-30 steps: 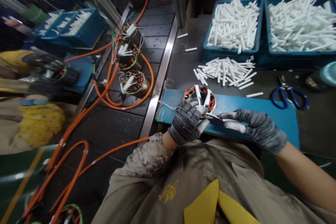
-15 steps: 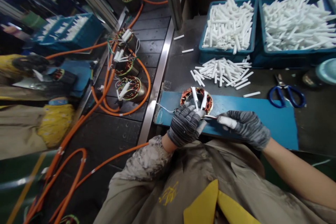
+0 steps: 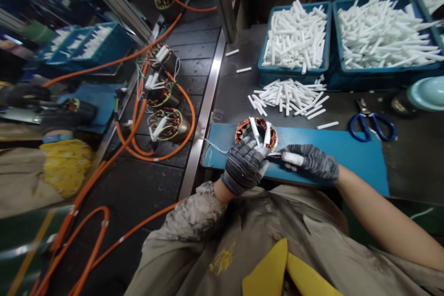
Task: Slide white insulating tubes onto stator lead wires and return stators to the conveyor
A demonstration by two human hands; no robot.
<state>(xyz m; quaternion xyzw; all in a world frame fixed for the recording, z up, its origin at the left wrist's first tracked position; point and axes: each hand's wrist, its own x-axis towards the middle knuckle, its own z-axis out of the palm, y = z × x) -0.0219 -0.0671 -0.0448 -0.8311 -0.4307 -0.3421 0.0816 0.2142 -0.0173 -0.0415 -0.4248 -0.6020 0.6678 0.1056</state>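
Note:
A motor stator [image 3: 240, 132] with copper and orange windings stands on a blue mat [image 3: 333, 148]. White sleeves [image 3: 254, 128] stick up from its opening. My left hand [image 3: 246, 165], in a grey striped glove with pale fingertips, is at the stator's near side, its fingers closed around a thin white sleeve on a lead. My right hand [image 3: 310, 162], gloved alike, pinches the dark end of that wire lead [image 3: 275, 154] just right of the left fingers. The exact grip points are partly hidden by the gloves.
Behind the mat lies a pile of white sleeves [image 3: 289, 96], backed by blue bins [image 3: 294, 74] full of them. Blue-handled scissors [image 3: 371, 127] and a lidded jar [image 3: 425, 95] are at right. Several stators [image 3: 180, 127] and orange cables [image 3: 189, 101] line the left; a co-worker's gloved hand [image 3: 57, 120] works beyond.
My right hand has come left, closer to my left hand, and less of the wire shows between them. The left hand stays at the stator. The whole view has shifted slightly.

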